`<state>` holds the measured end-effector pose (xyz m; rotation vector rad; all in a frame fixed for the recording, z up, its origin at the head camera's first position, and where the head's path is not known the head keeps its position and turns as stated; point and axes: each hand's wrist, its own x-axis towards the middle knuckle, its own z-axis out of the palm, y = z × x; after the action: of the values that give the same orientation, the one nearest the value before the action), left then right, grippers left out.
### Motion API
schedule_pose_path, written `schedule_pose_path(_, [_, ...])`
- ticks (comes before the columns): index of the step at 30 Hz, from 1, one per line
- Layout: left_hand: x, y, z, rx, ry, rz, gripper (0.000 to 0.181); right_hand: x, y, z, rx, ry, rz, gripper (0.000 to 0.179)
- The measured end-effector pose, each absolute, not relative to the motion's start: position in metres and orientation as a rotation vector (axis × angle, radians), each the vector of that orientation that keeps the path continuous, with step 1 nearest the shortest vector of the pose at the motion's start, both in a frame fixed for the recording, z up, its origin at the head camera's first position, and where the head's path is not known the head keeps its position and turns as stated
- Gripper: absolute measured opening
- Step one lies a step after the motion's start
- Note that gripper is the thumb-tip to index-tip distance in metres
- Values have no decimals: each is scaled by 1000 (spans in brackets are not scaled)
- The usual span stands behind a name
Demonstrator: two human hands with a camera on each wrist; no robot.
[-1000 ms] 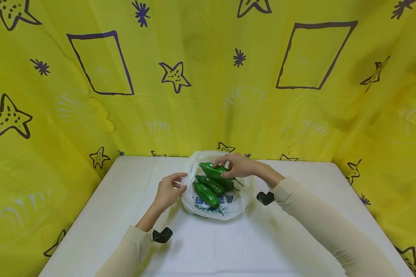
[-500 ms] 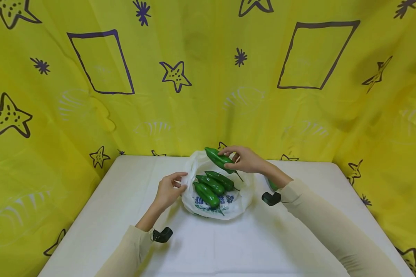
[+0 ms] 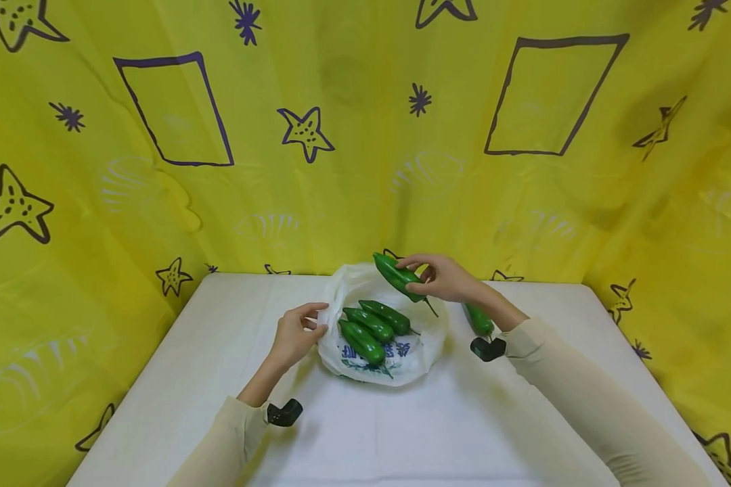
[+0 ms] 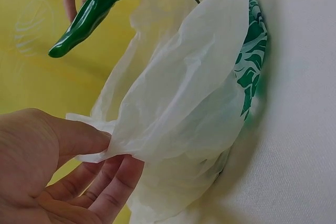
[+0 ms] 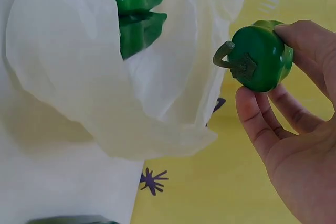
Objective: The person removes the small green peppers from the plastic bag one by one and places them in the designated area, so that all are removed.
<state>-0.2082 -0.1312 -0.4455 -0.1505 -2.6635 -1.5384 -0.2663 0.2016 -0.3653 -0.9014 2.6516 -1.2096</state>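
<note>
A white plastic bag (image 3: 414,358) with blue and green print sits spread on the table, its mouth facing up. My left hand (image 3: 294,336) pinches the bag's left edge between thumb and fingers, as the left wrist view shows up close. Over the bag's far right side, my right hand (image 3: 447,279) holds a green pepper (image 3: 396,274) by its stem half, tip pointing up and left. Inside the bag lie several more peppers side by side, the nearest pepper (image 3: 362,341) at the front left. The held pepper's curved stem (image 5: 226,56) faces the right wrist camera.
Another green pepper (image 3: 478,320) lies on the table right of the bag, partly behind my right forearm. The white-covered table (image 3: 365,439) meets a yellow curtain (image 3: 365,196) with starfish drawings along its back and sides.
My right hand has lifted the pepper up out of the bag and moved right with it. The pepper on the table, hidden at first, now shows. My left hand has stayed in place.
</note>
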Motion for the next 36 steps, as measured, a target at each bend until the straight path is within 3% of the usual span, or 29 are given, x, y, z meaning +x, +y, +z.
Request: schedule_pose_path(36, [-209,-133,-445,-174,-2653,-1538,41,-249,322,-375,-534,2776,-1199,48])
